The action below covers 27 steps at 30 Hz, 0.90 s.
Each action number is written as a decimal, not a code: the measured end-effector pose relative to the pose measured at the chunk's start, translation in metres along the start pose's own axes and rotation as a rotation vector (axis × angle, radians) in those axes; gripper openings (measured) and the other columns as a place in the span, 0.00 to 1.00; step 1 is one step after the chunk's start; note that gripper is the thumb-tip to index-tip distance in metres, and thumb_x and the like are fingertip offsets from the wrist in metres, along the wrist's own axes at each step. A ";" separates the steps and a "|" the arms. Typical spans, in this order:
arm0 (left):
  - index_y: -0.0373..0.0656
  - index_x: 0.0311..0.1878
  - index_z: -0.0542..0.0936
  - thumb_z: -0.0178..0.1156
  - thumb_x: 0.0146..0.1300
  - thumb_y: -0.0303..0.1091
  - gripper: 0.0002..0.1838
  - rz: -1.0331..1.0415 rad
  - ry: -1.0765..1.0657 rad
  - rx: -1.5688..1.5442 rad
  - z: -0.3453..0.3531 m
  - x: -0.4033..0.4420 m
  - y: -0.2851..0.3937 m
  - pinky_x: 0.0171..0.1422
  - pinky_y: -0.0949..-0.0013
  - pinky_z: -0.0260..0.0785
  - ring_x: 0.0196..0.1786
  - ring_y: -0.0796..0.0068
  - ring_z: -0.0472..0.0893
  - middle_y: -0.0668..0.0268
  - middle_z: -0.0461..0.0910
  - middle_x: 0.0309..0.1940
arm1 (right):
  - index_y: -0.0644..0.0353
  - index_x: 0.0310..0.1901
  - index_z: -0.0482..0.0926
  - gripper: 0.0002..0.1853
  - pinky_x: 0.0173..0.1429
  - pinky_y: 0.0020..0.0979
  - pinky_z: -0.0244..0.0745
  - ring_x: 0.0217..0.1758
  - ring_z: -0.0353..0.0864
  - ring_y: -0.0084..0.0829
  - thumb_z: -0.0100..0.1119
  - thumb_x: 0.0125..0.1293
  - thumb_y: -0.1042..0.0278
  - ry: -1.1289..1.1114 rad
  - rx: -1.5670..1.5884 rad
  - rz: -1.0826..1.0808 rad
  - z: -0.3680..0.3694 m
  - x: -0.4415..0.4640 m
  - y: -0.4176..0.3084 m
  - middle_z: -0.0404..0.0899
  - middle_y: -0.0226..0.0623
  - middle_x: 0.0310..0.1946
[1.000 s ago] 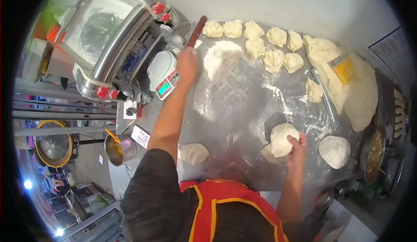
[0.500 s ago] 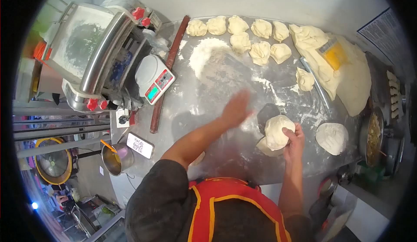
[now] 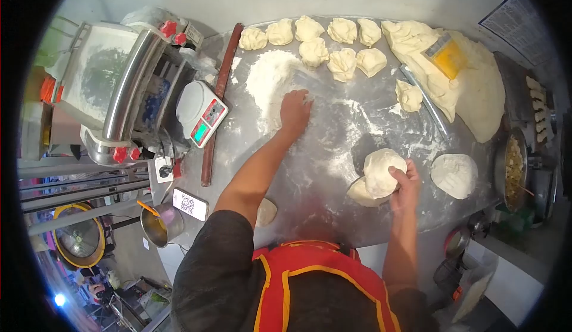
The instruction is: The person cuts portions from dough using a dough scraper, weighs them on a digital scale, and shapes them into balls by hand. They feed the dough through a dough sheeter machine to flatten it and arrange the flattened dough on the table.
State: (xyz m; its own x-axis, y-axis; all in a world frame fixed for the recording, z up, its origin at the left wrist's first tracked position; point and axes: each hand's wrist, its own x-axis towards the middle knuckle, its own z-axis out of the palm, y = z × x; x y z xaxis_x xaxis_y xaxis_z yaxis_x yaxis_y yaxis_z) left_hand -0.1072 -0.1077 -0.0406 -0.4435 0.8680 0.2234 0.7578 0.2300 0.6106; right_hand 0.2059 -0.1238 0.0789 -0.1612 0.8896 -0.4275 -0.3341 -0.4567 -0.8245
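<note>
My right hand (image 3: 406, 186) grips a floured, flattened round of dough (image 3: 381, 172), thumb on top. Partly under it, another flat dough piece (image 3: 361, 194) lies on the metal table. At the edge of the white flour pile (image 3: 265, 78) is my left hand (image 3: 295, 112), its fingers slightly bent and apart, with nothing visible in it. A dough round (image 3: 454, 176) lies right of my right hand, and one more (image 3: 266, 213) is partly hidden by my left arm.
Several dough lumps (image 3: 342, 64) sit at the back, near a large dough mass (image 3: 476, 99) with a yellow-handled scraper (image 3: 447, 56). A metal rod (image 3: 426, 101) lies beside it. Left are a long wooden stick (image 3: 223, 73), scale (image 3: 201, 112), phone (image 3: 190, 204) and roller machine (image 3: 128, 84).
My left hand has moved left and away from me to the flour pile. My right hand still holds the dough round in nearly the same place. The camera view has shifted slightly.
</note>
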 end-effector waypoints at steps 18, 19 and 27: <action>0.39 0.39 0.77 0.52 0.61 0.32 0.08 -0.139 0.296 0.137 -0.093 0.019 -0.053 0.53 0.55 0.65 0.46 0.50 0.73 0.52 0.76 0.40 | 0.60 0.37 0.72 0.12 0.44 0.28 0.77 0.37 0.81 0.26 0.62 0.53 0.82 -0.036 -0.014 0.044 0.011 0.006 0.010 0.80 0.37 0.35; 0.38 0.39 0.78 0.53 0.60 0.32 0.09 -0.198 0.332 0.095 -0.121 0.025 -0.062 0.53 0.54 0.64 0.46 0.50 0.74 0.52 0.77 0.40 | 0.60 0.37 0.72 0.11 0.44 0.28 0.77 0.37 0.81 0.26 0.62 0.53 0.82 -0.043 -0.015 0.049 0.013 0.006 0.011 0.80 0.37 0.35; 0.31 0.57 0.69 0.55 0.61 0.31 0.22 -0.025 0.286 0.217 -0.122 0.009 -0.079 0.66 0.53 0.57 0.60 0.45 0.67 0.44 0.71 0.55 | 0.60 0.39 0.73 0.13 0.46 0.30 0.78 0.39 0.81 0.28 0.63 0.53 0.79 -0.106 -0.045 0.058 0.020 0.005 0.017 0.80 0.37 0.36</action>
State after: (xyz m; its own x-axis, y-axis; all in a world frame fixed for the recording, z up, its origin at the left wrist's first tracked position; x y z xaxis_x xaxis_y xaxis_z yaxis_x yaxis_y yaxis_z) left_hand -0.2299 -0.1716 0.0062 -0.5554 0.7100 0.4328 0.8157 0.3641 0.4495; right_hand 0.1808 -0.1273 0.0703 -0.2772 0.8566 -0.4352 -0.2797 -0.5053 -0.8163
